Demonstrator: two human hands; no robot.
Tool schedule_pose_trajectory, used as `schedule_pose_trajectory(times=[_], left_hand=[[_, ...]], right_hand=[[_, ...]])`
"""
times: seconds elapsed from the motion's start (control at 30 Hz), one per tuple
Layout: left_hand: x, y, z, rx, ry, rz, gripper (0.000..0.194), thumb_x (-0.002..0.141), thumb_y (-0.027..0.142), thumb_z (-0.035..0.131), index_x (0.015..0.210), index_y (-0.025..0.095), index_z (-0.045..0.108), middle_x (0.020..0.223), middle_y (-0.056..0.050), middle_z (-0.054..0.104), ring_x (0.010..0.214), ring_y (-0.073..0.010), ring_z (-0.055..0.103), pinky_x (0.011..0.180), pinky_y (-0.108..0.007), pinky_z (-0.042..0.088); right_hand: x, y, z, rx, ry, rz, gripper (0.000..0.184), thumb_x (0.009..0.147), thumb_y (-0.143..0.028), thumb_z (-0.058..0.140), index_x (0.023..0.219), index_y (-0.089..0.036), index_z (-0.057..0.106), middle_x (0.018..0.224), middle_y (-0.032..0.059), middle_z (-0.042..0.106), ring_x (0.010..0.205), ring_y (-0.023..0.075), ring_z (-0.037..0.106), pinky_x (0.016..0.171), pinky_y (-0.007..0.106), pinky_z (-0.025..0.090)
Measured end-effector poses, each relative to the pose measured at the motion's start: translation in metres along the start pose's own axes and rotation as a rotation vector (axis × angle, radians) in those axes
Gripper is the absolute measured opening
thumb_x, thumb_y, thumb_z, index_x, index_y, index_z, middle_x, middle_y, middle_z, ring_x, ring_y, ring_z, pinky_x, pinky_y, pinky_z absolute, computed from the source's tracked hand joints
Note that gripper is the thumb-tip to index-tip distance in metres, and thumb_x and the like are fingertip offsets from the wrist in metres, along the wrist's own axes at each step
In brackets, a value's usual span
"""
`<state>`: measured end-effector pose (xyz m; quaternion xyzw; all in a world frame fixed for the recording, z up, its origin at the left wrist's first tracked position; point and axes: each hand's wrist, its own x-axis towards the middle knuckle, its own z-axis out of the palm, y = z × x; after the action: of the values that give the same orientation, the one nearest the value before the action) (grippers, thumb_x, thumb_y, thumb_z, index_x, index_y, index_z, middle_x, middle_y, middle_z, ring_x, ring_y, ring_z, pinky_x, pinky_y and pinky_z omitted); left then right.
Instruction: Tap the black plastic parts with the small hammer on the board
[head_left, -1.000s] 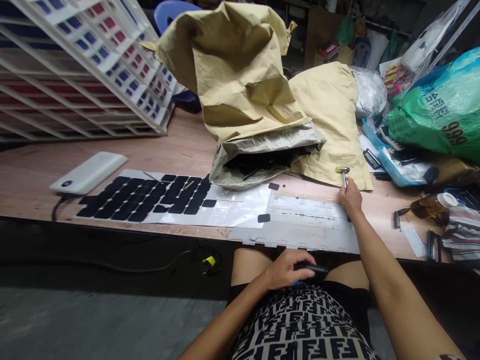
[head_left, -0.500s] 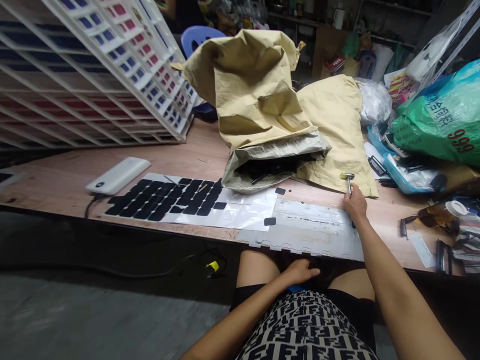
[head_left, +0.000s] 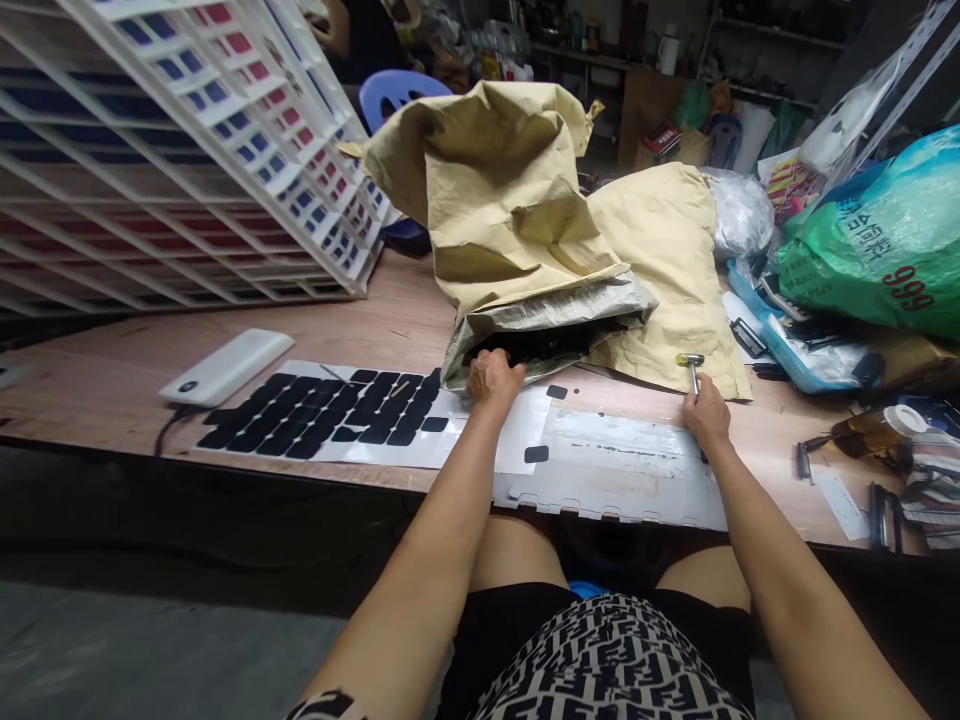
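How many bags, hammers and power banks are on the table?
Tan paper sacks: 2
Green plastic bag: 1
Small hammer, held by the right hand: 1
White power bank: 1
Total: 5
The left hand reaches into one sack.

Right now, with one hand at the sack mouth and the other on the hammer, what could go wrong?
The left hand reaches into the open sack, contents unseen, so a snag is possible. Its forearm crosses the sheet of black pads and might scuff them. The right hand grips the small hammer, which could swing loose.
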<state>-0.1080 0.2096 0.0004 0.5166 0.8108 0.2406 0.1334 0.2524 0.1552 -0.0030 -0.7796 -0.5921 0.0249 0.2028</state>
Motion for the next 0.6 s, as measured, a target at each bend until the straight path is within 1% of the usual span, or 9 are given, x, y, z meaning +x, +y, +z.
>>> schedule_pose_trajectory(times=[0.07, 0.13, 0.23, 0.3, 0.33, 0.37, 0.47, 0.53, 0.6], left_hand=[[0.005, -0.005, 0.005, 0.03, -0.06, -0.038, 0.026, 0.081, 0.03, 0.07, 0.104, 0.017, 0.07, 0.113, -0.016, 0.065, 0.103, -0.0328, 0.061, 0.084, -0.043, 0.048], [0.002, -0.008, 0.006, 0.036, -0.066, -0.019, 0.024, 0.083, 0.031, 0.068, 0.103, 0.019, 0.07, 0.112, -0.014, 0.065, 0.102, -0.0323, 0.06, 0.083, -0.042, 0.047], [-0.019, -0.007, 0.001, 0.011, 0.059, 0.13, 0.021, 0.086, 0.035, 0.063, 0.1, 0.02, 0.069, 0.112, -0.013, 0.064, 0.108, -0.0328, 0.055, 0.089, -0.043, 0.044], [-0.045, 0.002, 0.001, -0.055, 0.142, 0.275, 0.023, 0.09, 0.038, 0.06, 0.102, 0.02, 0.068, 0.11, -0.012, 0.064, 0.11, -0.0324, 0.051, 0.093, -0.044, 0.04], [-0.061, 0.008, 0.004, -0.107, 0.138, 0.366, 0.023, 0.092, 0.039, 0.059, 0.103, 0.02, 0.067, 0.108, -0.011, 0.065, 0.109, -0.0313, 0.051, 0.094, -0.044, 0.039], [-0.078, 0.016, 0.008, -0.162, 0.1, 0.466, 0.023, 0.093, 0.039, 0.057, 0.104, 0.021, 0.066, 0.106, -0.01, 0.066, 0.106, -0.0297, 0.052, 0.094, -0.043, 0.039], [-0.122, 0.04, 0.029, -0.274, -0.134, 0.744, 0.018, 0.094, 0.038, 0.059, 0.101, 0.022, 0.066, 0.1, -0.006, 0.068, 0.099, -0.0253, 0.053, 0.09, -0.04, 0.039], [-0.139, 0.05, 0.046, -0.277, -0.239, 0.801, 0.014, 0.091, 0.035, 0.065, 0.098, 0.023, 0.067, 0.098, -0.005, 0.068, 0.1, -0.0248, 0.053, 0.09, -0.039, 0.039], [-0.145, 0.055, 0.06, -0.269, -0.287, 0.769, 0.013, 0.087, 0.032, 0.07, 0.097, 0.023, 0.068, 0.098, -0.004, 0.068, 0.102, -0.0249, 0.052, 0.09, -0.039, 0.039]], right_hand=[[0.0, 0.0, 0.001, -0.013, 0.003, -0.002, 0.047, 0.088, -0.019, 0.045, 0.134, -0.017, 0.054, 0.111, 0.0127, 0.067, 0.096, 0.0247, 0.059, 0.083, 0.033, 0.044], [-0.001, 0.0, 0.001, -0.02, 0.005, 0.003, 0.047, 0.088, -0.019, 0.044, 0.135, -0.017, 0.054, 0.111, 0.0123, 0.067, 0.096, 0.0242, 0.059, 0.082, 0.033, 0.044], [-0.002, -0.001, -0.001, -0.015, -0.005, 0.014, 0.048, 0.088, -0.019, 0.044, 0.135, -0.018, 0.053, 0.11, 0.0114, 0.067, 0.094, 0.0235, 0.059, 0.081, 0.032, 0.044], [-0.002, -0.002, -0.002, -0.011, -0.013, 0.012, 0.048, 0.088, -0.019, 0.044, 0.135, -0.018, 0.053, 0.11, 0.0113, 0.067, 0.094, 0.0233, 0.059, 0.081, 0.031, 0.044], [-0.002, -0.003, -0.003, -0.011, -0.014, 0.009, 0.048, 0.088, -0.018, 0.044, 0.135, -0.018, 0.053, 0.111, 0.0115, 0.067, 0.094, 0.0234, 0.059, 0.081, 0.031, 0.044], [-0.002, -0.003, -0.004, -0.011, -0.014, 0.006, 0.049, 0.087, -0.018, 0.044, 0.135, -0.018, 0.053, 0.111, 0.0118, 0.067, 0.095, 0.0236, 0.059, 0.082, 0.031, 0.044], [-0.002, -0.004, -0.004, -0.006, -0.012, 0.008, 0.049, 0.088, -0.018, 0.043, 0.136, -0.018, 0.053, 0.113, 0.0123, 0.066, 0.097, 0.0245, 0.059, 0.082, 0.032, 0.044], [-0.002, -0.003, -0.004, 0.0, -0.01, 0.013, 0.049, 0.088, -0.018, 0.043, 0.136, -0.019, 0.053, 0.114, 0.0121, 0.066, 0.098, 0.0248, 0.059, 0.083, 0.033, 0.044], [-0.003, -0.003, -0.004, 0.007, -0.01, 0.015, 0.049, 0.088, -0.018, 0.043, 0.135, -0.019, 0.053, 0.114, 0.0119, 0.066, 0.099, 0.0247, 0.059, 0.083, 0.033, 0.044]])
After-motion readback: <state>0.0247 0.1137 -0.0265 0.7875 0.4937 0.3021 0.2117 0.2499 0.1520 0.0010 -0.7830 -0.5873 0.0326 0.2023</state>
